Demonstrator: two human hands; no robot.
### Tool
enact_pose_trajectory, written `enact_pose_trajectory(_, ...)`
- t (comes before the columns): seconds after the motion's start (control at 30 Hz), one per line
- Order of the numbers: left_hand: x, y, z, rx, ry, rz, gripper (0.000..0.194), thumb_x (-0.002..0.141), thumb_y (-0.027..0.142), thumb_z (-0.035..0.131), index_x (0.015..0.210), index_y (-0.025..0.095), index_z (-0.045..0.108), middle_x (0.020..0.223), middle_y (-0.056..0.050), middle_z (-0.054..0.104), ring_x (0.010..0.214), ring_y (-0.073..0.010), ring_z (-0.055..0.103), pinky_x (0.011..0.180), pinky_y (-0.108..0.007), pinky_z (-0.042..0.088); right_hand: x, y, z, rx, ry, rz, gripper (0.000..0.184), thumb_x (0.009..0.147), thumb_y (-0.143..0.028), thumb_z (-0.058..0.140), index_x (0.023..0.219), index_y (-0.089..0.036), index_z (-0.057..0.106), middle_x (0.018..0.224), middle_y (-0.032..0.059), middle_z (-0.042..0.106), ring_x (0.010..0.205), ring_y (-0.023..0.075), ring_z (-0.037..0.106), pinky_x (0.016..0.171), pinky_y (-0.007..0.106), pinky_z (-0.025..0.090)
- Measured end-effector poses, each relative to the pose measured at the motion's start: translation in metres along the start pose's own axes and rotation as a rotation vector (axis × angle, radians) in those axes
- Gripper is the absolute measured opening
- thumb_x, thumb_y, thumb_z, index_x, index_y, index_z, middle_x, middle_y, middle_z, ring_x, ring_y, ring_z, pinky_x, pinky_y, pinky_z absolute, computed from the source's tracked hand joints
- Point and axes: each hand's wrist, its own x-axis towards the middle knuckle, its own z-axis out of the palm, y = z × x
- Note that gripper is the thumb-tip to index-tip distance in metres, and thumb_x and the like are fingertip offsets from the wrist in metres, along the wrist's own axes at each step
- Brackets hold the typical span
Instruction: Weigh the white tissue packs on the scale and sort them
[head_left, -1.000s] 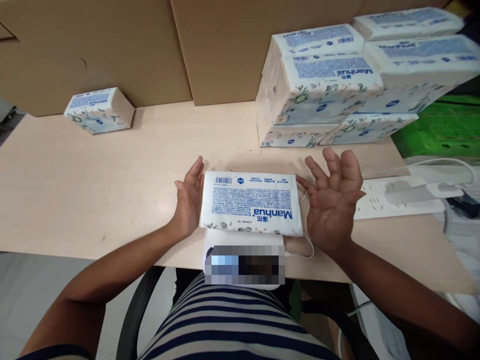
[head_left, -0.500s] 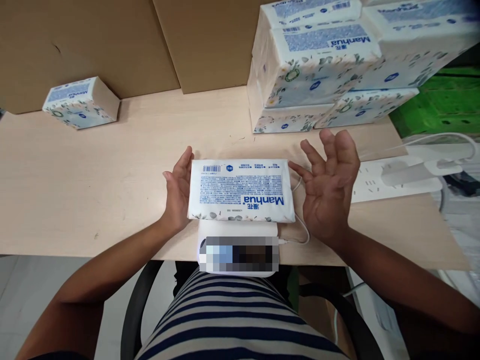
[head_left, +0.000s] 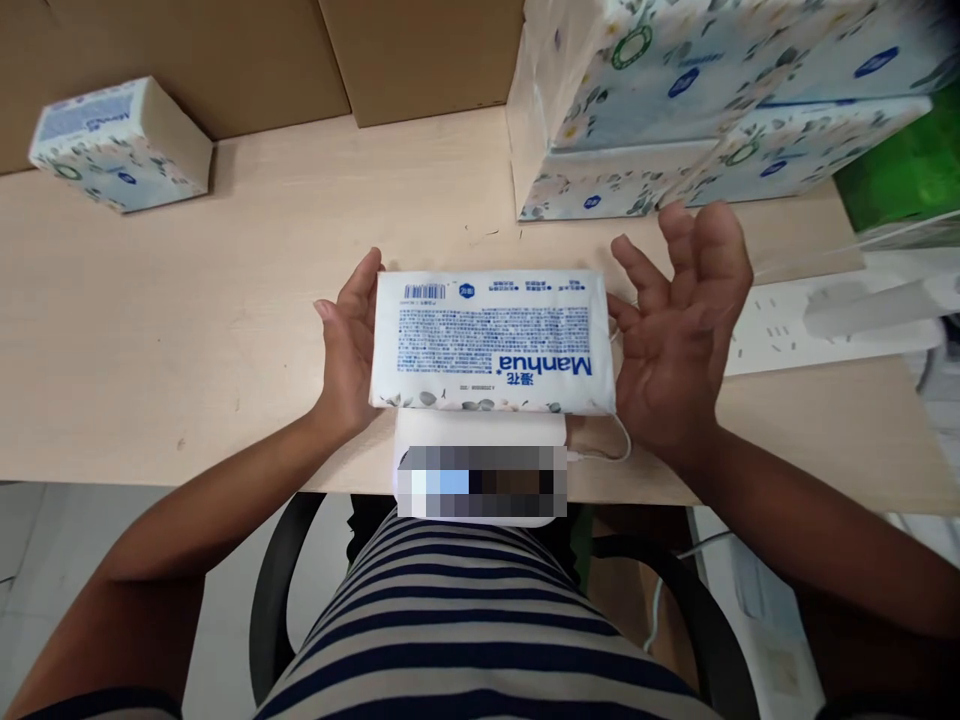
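A white Manhua tissue pack (head_left: pixel 491 340) lies printed side up on a small white scale (head_left: pixel 480 435) at the table's front edge. My left hand (head_left: pixel 346 345) is open, its fingers stretched flat against the pack's left end. My right hand (head_left: pixel 679 340) is open too, palm turned to the pack's right end and fingers spread upward; its thumb side is at or just touching the pack. Neither hand wraps round anything.
A stack of several tissue packs (head_left: pixel 675 90) stands at the back right, and a single pack (head_left: pixel 112 145) at the back left. Cardboard boxes (head_left: pixel 420 50) line the rear. A white power strip (head_left: pixel 810 325) and a thin cable (head_left: pixel 619 440) lie right of the scale. Green crate (head_left: pixel 907 170) at far right.
My right hand has closed in on the pack's right end. The left hand stays against the left end. The view has shifted, so the stack sits higher in frame.
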Motion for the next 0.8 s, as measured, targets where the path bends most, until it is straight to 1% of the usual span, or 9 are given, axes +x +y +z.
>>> enact_pose_trajectory(0.1, 0.0, -0.002, 0.0, -0.01, -0.012, 0.003, 0.087, 0.098, 0.094, 0.029, 0.151, 0.034, 0.063, 0.171, -0.007, 0.053, 0.173, -0.0403, 0.027, 0.138, -0.063, 0.031, 0.001, 0.003, -0.003, -0.024, -0.03, 0.003, 0.076, 0.098, -0.091, 0.042, 0.166, -0.058, 0.034, 0.18, -0.0045, 0.032, 0.169, 0.0404, 0.036, 0.119, 0.067, 0.053)
enact_pose_trajectory(0.23, 0.001, -0.002, -0.002, -0.002, -0.027, 0.017, 0.087, 0.099, 0.093, 0.028, 0.153, 0.034, 0.062, 0.172, -0.008, 0.052, 0.173, -0.0405, 0.025, 0.139, -0.064, 0.029, 0.002, 0.007, -0.007, -0.008, -0.062, -0.042, 0.067, 0.101, -0.088, 0.042, 0.163, -0.065, 0.035, 0.179, -0.0105, 0.032, 0.169, 0.0391, 0.037, 0.118, 0.065, 0.056)
enact_pose_trajectory(0.37, 0.002, -0.003, -0.004, -0.012, -0.071, 0.002, 0.088, 0.098, 0.094, 0.029, 0.154, 0.034, 0.059, 0.175, -0.007, 0.05, 0.175, -0.0396, 0.019, 0.14, -0.062, 0.028, 0.001, 0.009, -0.006, -0.062, -0.063, -0.04, 0.069, 0.101, -0.09, 0.037, 0.165, -0.065, 0.03, 0.18, -0.0099, 0.031, 0.169, 0.0363, 0.037, 0.118, 0.061, 0.057)
enact_pose_trajectory(0.43, 0.003, -0.003, -0.003, -0.025, -0.073, -0.014, 0.09, 0.096, 0.096, 0.029, 0.155, 0.035, 0.058, 0.175, -0.006, 0.049, 0.175, -0.0396, 0.02, 0.14, -0.061, 0.028, 0.001, 0.008, -0.004, -0.058, -0.046, -0.043, 0.071, 0.101, -0.09, 0.036, 0.166, -0.063, 0.029, 0.18, -0.0084, 0.031, 0.169, 0.036, 0.037, 0.118, 0.062, 0.056)
enact_pose_trajectory(0.53, 0.004, -0.002, 0.001, -0.056, -0.037, -0.045, 0.091, 0.095, 0.097, 0.029, 0.155, 0.034, 0.058, 0.177, -0.006, 0.047, 0.174, -0.0391, 0.023, 0.14, -0.059, 0.028, 0.004, 0.002, -0.001, -0.038, -0.033, 0.002, 0.081, 0.097, -0.094, 0.037, 0.169, -0.059, 0.027, 0.184, -0.0058, 0.025, 0.17, 0.0371, 0.034, 0.122, 0.064, 0.052)
enact_pose_trajectory(0.63, 0.001, 0.005, -0.001, -0.072, 0.006, -0.051, 0.093, 0.095, 0.097, 0.032, 0.158, 0.033, 0.056, 0.183, -0.004, 0.038, 0.175, -0.0368, 0.022, 0.142, -0.057, 0.025, 0.004, -0.01, -0.001, -0.063, -0.035, 0.1, 0.088, 0.095, -0.096, 0.037, 0.173, -0.06, 0.017, 0.188, -0.0061, 0.016, 0.175, 0.0386, 0.02, 0.126, 0.066, 0.045)
enact_pose_trajectory(0.7, -0.005, 0.014, -0.01, -0.053, 0.023, -0.033, 0.094, 0.096, 0.097, 0.03, 0.16, 0.033, 0.055, 0.186, -0.003, 0.032, 0.176, -0.0335, 0.019, 0.143, -0.054, 0.022, -0.003, -0.018, -0.003, -0.072, -0.027, 0.121, 0.085, 0.097, -0.094, 0.035, 0.173, -0.063, 0.013, 0.189, -0.0091, 0.013, 0.177, 0.0383, 0.012, 0.128, 0.071, 0.04)
enact_pose_trajectory(0.8, -0.022, 0.033, -0.031, -0.002, 0.051, 0.001, 0.092, 0.097, 0.096, 0.023, 0.162, 0.038, 0.054, 0.187, 0.003, 0.03, 0.177, -0.0283, 0.015, 0.145, -0.051, 0.017, -0.023, -0.027, -0.008, -0.055, 0.006, 0.085, 0.073, 0.102, -0.087, 0.036, 0.17, -0.067, 0.019, 0.188, -0.0155, 0.011, 0.177, 0.0353, 0.007, 0.133, 0.074, 0.031)
